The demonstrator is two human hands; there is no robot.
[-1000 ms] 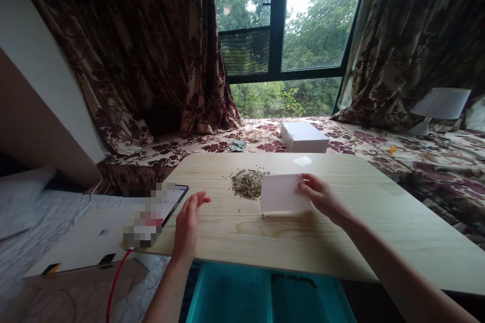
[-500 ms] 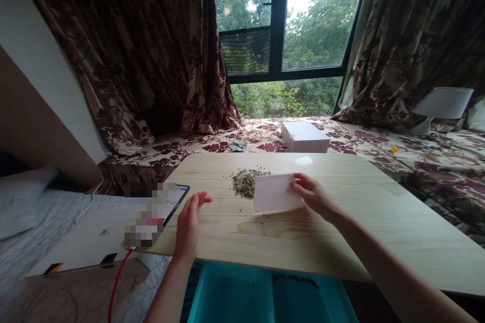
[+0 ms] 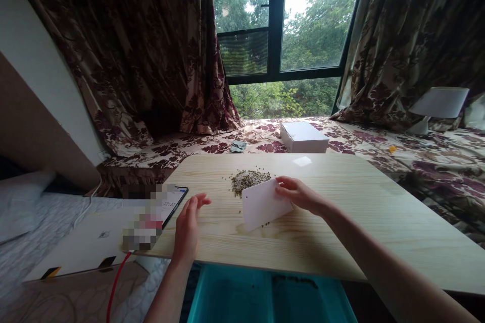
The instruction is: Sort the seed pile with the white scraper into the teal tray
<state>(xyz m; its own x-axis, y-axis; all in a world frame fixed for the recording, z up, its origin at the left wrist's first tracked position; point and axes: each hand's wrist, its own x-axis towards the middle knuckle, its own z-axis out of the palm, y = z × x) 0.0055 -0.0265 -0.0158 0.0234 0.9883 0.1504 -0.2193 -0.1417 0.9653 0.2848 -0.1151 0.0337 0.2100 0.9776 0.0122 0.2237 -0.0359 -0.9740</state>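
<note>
My right hand (image 3: 299, 194) grips a thin white card (image 3: 265, 205) by its far right edge, thumb and fingers pinched on it. The card leans over the table, with a small hole near its left corner. Just beyond it lies a spread pile of small greenish-brown seeds or beans (image 3: 246, 180), partly hidden by the card. A few stray grains show at the card's lower edge. My left hand (image 3: 188, 224) rests at the table's left side, empty, fingers loosely bent and apart from the thumb, between the phone and the pile.
Beneath the near edge of the wooden table (image 3: 322, 242) sits a teal two-part container (image 3: 231, 295), dark bits in its right part. A phone (image 3: 176, 202) with a red cable (image 3: 118, 282) lies at left. Beyond the table are a white box (image 3: 305, 136) and a lamp (image 3: 441, 103).
My right hand has moved left and slightly nearer with the card, which has turned and now covers the stray grains in front of the pile. My left hand has hardly moved.
</note>
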